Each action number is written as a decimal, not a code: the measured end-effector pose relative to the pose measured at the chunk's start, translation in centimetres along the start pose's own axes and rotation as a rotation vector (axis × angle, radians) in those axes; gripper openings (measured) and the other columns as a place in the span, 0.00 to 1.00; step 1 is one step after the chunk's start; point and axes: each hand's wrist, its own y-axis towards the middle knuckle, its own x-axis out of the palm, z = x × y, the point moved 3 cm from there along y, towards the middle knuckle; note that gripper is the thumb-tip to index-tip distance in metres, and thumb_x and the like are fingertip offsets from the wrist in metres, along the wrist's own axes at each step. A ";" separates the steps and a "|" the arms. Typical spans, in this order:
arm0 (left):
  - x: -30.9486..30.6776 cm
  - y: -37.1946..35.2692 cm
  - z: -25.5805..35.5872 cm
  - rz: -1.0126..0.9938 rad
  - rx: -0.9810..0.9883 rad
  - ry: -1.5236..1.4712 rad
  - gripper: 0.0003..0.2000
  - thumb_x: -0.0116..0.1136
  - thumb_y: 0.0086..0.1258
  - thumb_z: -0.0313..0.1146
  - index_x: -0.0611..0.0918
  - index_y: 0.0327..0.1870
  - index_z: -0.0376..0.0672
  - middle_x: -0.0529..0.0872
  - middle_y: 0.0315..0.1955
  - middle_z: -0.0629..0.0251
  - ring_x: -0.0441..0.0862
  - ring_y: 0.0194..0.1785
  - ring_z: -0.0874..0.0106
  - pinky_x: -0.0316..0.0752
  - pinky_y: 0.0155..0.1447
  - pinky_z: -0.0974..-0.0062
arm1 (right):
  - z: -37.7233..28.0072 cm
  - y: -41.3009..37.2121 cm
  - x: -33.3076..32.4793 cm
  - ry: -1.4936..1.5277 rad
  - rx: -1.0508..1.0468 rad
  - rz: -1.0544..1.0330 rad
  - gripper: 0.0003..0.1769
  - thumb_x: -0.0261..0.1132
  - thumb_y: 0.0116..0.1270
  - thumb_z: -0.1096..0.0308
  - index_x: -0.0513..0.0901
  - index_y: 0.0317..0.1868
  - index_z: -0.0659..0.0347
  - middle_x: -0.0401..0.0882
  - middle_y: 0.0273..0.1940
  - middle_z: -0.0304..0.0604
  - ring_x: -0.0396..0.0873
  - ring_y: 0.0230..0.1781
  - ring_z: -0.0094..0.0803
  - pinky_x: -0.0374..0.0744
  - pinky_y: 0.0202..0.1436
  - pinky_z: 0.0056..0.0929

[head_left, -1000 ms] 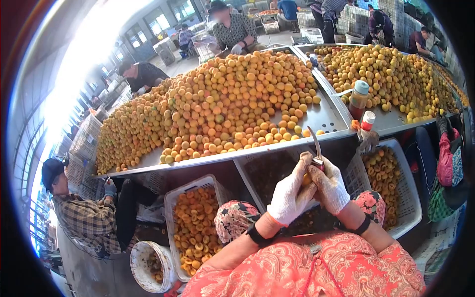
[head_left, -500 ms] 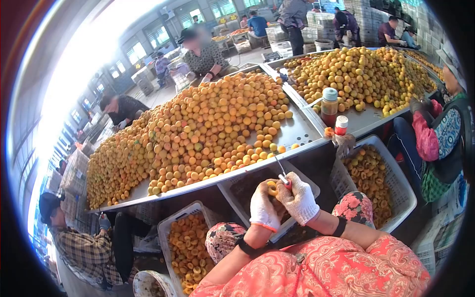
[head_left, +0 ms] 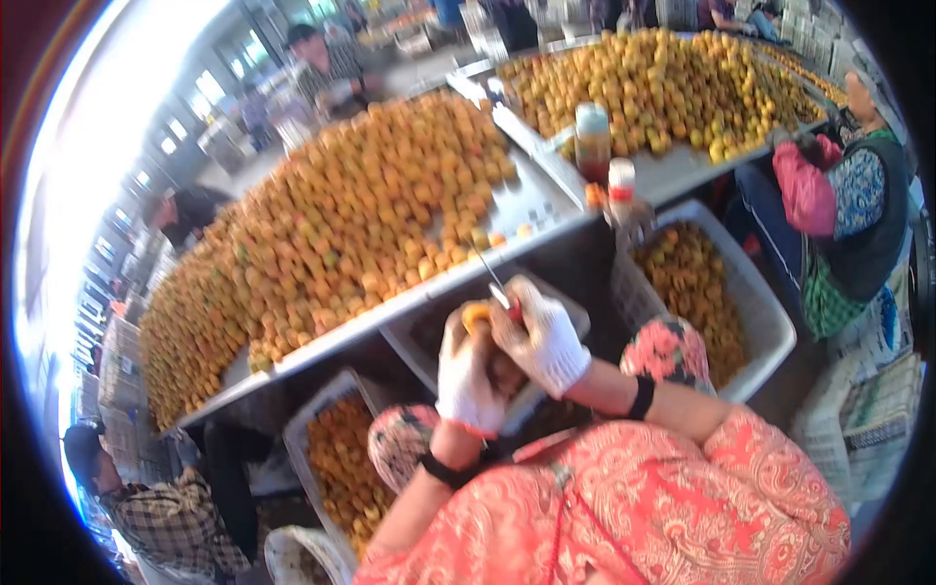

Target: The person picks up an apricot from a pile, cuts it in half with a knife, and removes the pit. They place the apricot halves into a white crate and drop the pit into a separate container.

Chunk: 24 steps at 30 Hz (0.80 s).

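Note:
My left hand point(head_left: 468, 375), in a white glove, holds an orange fruit point(head_left: 476, 315) at its fingertips. Closed round the handle of a small knife point(head_left: 499, 295) is my right hand point(head_left: 538, 336), also gloved, with the thin blade pointing up and away. Both hands are close together above a crate point(head_left: 414, 341) whose contents are partly hidden. Just past them a metal table point(head_left: 336, 341) bears a large heap of orange fruit point(head_left: 341, 214). Motion blurs the view, so the fruit's cut cannot be made out.
Crates of cut fruit stand at the left point(head_left: 346, 468) and right point(head_left: 687, 283). A bottle point(head_left: 592, 141) and a red-and-white container point(head_left: 621, 185) stand at the table edge. A second fruit heap point(head_left: 653, 93) lies beyond. People sit at both sides and behind the table.
The view has shifted, so the tables and crates appear further left and higher. Both hands remain together, still holding the fruit and the knife.

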 end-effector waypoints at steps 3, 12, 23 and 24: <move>-1.6 0.5 -0.4 -0.026 -0.077 -0.162 0.08 0.56 0.76 0.43 0.78 0.47 0.52 0.81 0.29 0.73 0.69 0.21 0.81 0.66 0.23 0.84 | 0.4 -0.5 0.4 0.214 0.100 -0.065 0.08 0.65 0.69 0.70 0.73 0.40 0.61 0.77 0.23 0.53 0.82 0.26 0.50 0.77 0.29 0.39; -2.8 1.9 -0.7 0.211 -0.162 -0.371 0.12 0.55 0.76 0.45 0.80 0.47 0.49 0.84 0.32 0.71 0.82 0.28 0.73 0.78 0.30 0.79 | -1.3 0.4 0.5 -0.136 -0.287 -0.206 0.18 0.72 0.66 0.64 0.79 0.51 0.62 0.77 0.29 0.38 0.78 0.33 0.19 0.79 0.36 0.27; -1.5 0.5 0.2 0.000 0.113 0.632 0.13 0.52 0.79 0.42 0.79 0.40 0.41 0.74 0.23 0.75 0.65 0.21 0.85 0.57 0.23 0.85 | 1.9 1.2 0.2 0.445 0.388 -0.288 0.12 0.64 0.73 0.61 0.79 0.41 0.63 0.78 0.28 0.34 0.72 0.31 0.17 0.74 0.32 0.24; -1.7 0.4 -0.1 0.005 0.106 0.628 0.13 0.52 0.79 0.42 0.79 0.40 0.41 0.74 0.23 0.75 0.65 0.21 0.85 0.57 0.23 0.85 | 1.8 1.0 0.2 0.482 0.448 -0.296 0.11 0.64 0.74 0.62 0.80 0.41 0.62 0.78 0.29 0.33 0.72 0.31 0.16 0.74 0.32 0.24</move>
